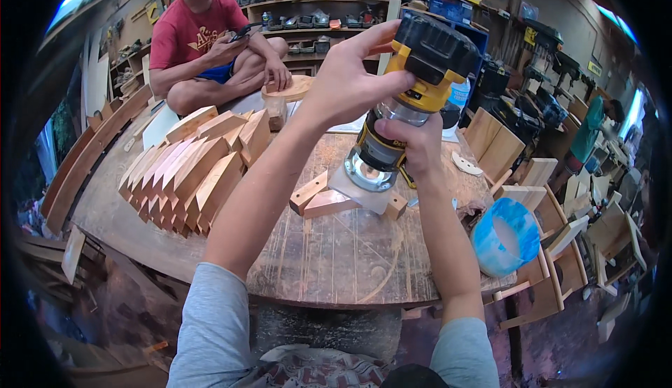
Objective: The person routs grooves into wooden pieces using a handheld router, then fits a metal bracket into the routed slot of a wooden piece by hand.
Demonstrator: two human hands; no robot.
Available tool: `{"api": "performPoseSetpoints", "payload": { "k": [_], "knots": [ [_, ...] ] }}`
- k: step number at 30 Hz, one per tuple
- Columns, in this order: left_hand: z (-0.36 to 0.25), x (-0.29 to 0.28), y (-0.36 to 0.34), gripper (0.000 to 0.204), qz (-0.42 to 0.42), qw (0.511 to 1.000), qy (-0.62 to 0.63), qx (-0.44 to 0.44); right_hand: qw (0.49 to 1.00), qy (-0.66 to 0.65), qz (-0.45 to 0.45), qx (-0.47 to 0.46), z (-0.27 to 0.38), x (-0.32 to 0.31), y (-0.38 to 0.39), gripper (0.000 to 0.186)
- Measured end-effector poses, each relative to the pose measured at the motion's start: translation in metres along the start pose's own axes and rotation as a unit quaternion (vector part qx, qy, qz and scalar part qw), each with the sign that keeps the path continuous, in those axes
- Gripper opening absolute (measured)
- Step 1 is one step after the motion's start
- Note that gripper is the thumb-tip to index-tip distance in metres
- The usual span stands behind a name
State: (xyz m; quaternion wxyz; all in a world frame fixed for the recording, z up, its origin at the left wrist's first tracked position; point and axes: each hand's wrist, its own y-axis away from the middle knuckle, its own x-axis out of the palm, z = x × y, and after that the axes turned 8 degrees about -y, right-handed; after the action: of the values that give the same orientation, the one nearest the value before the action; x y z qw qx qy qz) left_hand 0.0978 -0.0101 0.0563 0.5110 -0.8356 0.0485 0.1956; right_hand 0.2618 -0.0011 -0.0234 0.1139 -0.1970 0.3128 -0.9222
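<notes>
I hold a yellow and black handheld router (381, 146) tilted over the table, its black cap toward the upper right. My left hand (357, 76) grips the yellow upper part, thumb across the front and fingers partly hidden behind it. Lower down, my right hand (420, 146) is closed round the body from the right side. A clear base plate (357, 191) forms the router's lower end. Short wooden blocks (329, 204) lie under that plate; whether it touches them I cannot tell.
Angled wooden pieces (189, 174) are stacked on the table's left. Across the table (322, 262), a seated person (199, 38) holds a phone. A blue and white bucket (505, 237) stands at the right edge, beside wooden frames (549, 269). Tool shelves (315, 31) line the back wall.
</notes>
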Motion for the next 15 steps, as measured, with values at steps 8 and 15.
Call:
{"api": "performPoseSetpoints", "payload": {
  "k": [8,15],
  "knots": [
    [-0.002,-0.002,0.007,0.079,0.045,0.974,0.194,-0.104,0.999,0.041,-0.010,0.005,0.009,0.003,0.002,0.064],
    [-0.012,0.051,0.018,0.114,-0.161,0.976,-0.118,0.084,0.982,0.163,-0.058,-0.078,-0.024,-0.005,-0.009,0.067]
  ]
}}
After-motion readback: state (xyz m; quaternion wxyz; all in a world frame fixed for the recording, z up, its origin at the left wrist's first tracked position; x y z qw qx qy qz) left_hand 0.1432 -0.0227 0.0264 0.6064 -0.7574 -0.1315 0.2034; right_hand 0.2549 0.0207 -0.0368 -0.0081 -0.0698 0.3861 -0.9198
